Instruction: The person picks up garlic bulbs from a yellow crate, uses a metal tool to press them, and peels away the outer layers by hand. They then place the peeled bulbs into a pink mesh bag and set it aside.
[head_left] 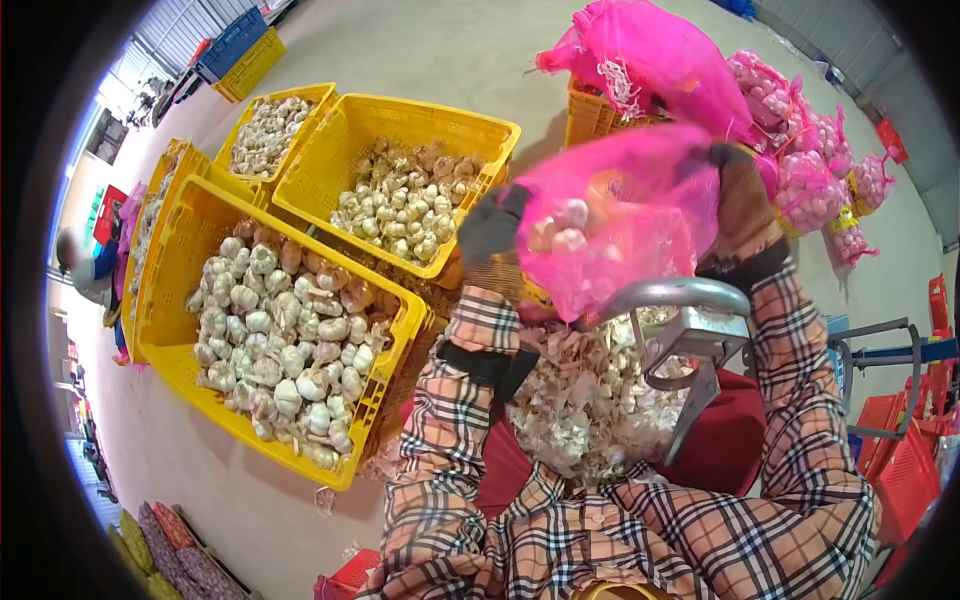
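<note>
Between my gloved hands hangs a pink mesh bag point(620, 260), somewhat blurred, with a few garlic bulbs point(565, 228) showing inside. My left hand point(490, 228) is closed on the bag's left edge, its fingers partly hidden. On the opposite edge my right hand point(742, 205) is closed too, in a dark brown glove. Just below the bag stands a metal hoop on a bracket point(680, 310). Under it, dry garlic skins point(590, 400) are heaped in front of my body.
Yellow crates point(180, 330) of garlic stand to the left, another yellow crate point(300, 195) behind. Pink mesh point(650, 50) drapes over a crate at the back. Filled pink bags point(805, 185) lie back right; red crates point(905, 480) are at far right. A person point(95, 265) is at far left.
</note>
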